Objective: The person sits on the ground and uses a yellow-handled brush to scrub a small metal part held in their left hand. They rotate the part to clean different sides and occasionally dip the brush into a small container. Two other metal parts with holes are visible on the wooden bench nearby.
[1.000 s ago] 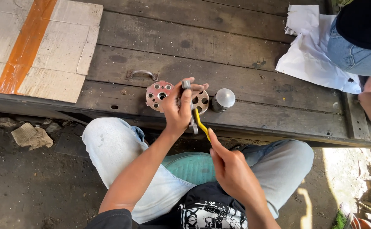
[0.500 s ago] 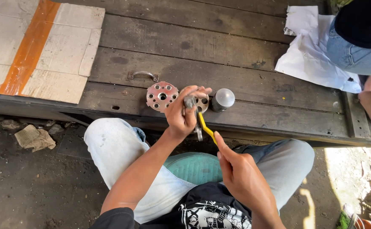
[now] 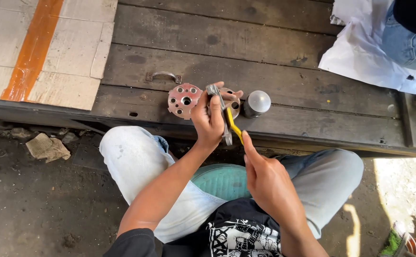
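My left hand (image 3: pixel 209 119) wraps its fingers around a metal tool (image 3: pixel 219 112) at twelve o'clock. My right hand (image 3: pixel 270 183) pinches its yellow handle (image 3: pixel 233 126). A red holed disc (image 3: pixel 184 100) lies at eleven on the planks (image 3: pixel 289 85).

A flattened pale cardboard sheet (image 3: pixel 46 52) with an orange tape stripe (image 3: pixel 32 52) lies far left on the dark wooden platform (image 3: pixel 284 62); no labels, signs or screens show.

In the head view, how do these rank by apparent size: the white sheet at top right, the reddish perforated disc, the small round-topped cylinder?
1. White sheet, clearly largest.
2. Reddish perforated disc.
3. Round-topped cylinder, a little smaller than the disc.
All three lie on the wooden planks, so nearness hardly affects the order.
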